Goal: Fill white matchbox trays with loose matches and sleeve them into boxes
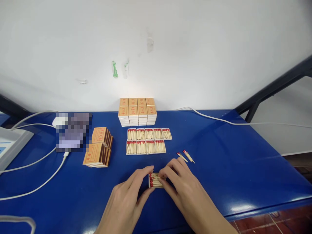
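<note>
A small white matchbox tray (149,180) filled with red-headed matches (156,180) sits crosswise between my hands near the front of the table. My left hand (129,191) grips the tray's left end, fingertips on its far side and thumb at its near side. Over the tray's right end, my right hand (182,185) is closed with its fingertips pinched at the matches; the fingers hide that end. Two small groups of loose matches (187,156) lie just beyond my right hand. Farther back, two rows of open trays full of matches (146,147) stand side by side.
Closed matchboxes (137,111) are stacked against the white wall. More matchbox sleeves (97,148) stand in two leaning stacks at left. Beside them lies a phone (75,131) with a white cable (60,170) across the blue table (231,169).
</note>
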Demonstrator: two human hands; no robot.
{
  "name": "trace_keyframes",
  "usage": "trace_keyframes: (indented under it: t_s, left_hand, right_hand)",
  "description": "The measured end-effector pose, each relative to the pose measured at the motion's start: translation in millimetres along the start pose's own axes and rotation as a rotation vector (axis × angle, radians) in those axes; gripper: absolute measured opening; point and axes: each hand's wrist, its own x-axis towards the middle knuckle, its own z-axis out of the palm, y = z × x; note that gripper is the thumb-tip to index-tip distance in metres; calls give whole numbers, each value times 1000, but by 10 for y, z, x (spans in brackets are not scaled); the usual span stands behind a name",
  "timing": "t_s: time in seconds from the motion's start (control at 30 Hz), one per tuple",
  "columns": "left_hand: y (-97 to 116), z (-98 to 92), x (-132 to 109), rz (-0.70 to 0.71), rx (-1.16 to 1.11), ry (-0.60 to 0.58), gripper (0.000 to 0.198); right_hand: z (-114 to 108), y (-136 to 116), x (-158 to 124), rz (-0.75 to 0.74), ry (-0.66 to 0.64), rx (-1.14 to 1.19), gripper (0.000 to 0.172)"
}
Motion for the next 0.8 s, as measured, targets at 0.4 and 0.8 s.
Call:
trace_keyframes:
  t_s: [0.4,0.8]
  left_hand:
    - [-3,14,-3,9,11,16,40]
    - [16,-4,12,24,34,40,37]
  right_hand:
    - [1,-65,44,37,26,64,18]
    - [75,-57,4,78,101,99,16]
